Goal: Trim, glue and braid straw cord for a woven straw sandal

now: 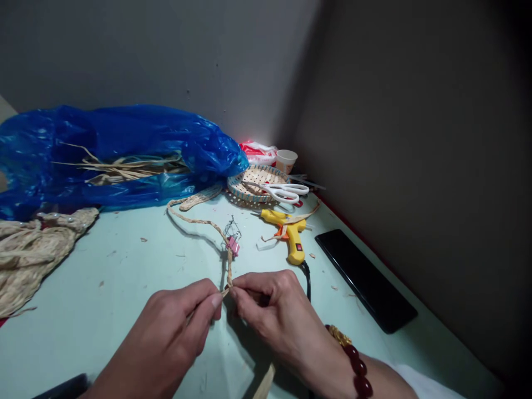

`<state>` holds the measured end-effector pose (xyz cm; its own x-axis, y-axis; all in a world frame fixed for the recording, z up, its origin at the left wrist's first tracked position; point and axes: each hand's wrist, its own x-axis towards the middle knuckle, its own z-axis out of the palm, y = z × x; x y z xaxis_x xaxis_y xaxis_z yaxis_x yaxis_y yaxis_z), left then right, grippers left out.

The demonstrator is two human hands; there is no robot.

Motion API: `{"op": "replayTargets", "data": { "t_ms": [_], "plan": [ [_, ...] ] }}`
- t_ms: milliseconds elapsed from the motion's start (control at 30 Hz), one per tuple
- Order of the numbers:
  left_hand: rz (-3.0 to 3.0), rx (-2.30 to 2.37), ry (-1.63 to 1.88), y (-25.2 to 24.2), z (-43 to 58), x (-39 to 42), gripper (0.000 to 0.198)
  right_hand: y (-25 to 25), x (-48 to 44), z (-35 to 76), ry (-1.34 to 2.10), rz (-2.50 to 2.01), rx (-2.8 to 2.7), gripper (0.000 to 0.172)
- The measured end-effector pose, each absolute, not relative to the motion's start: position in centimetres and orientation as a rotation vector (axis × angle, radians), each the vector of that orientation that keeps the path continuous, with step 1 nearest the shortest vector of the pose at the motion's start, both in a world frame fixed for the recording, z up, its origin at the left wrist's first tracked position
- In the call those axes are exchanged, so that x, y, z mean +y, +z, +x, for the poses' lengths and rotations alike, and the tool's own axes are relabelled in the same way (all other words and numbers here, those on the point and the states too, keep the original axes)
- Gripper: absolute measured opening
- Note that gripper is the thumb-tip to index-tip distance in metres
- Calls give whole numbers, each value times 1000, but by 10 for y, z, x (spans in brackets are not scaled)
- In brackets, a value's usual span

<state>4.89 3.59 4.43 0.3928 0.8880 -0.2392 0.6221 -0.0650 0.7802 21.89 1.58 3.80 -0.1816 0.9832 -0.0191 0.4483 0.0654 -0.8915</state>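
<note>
A thin braid of straw runs across the pale green table from a flat woven piece at the back toward me. My left hand and my right hand meet at its near end, both with fingers pinched on the loose strands. A pink binder clip grips the braid a little beyond my fingers. A bead bracelet sits on my right wrist.
A blue plastic bag with straw lies at back left, a woven straw item at left. A small basket, white scissors, a paper cup, a yellow glue gun and a black phone lie right.
</note>
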Motion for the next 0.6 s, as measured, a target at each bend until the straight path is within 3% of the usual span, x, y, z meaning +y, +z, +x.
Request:
{"op": "replayTargets", "data": {
  "t_ms": [133, 333, 600],
  "plan": [
    [1562, 1306, 363, 47, 52, 32, 43, 39, 15, 219, 1050, -1373, -1728, 30],
    [2138, 1152, 549, 21, 57, 17, 32, 35, 19, 218, 1431, -1190, -1476, 34],
    [2642, 1145, 234, -4, 48, 12, 36, 36, 20, 213, 1702, -1164, -1105, 27]
  ]
}}
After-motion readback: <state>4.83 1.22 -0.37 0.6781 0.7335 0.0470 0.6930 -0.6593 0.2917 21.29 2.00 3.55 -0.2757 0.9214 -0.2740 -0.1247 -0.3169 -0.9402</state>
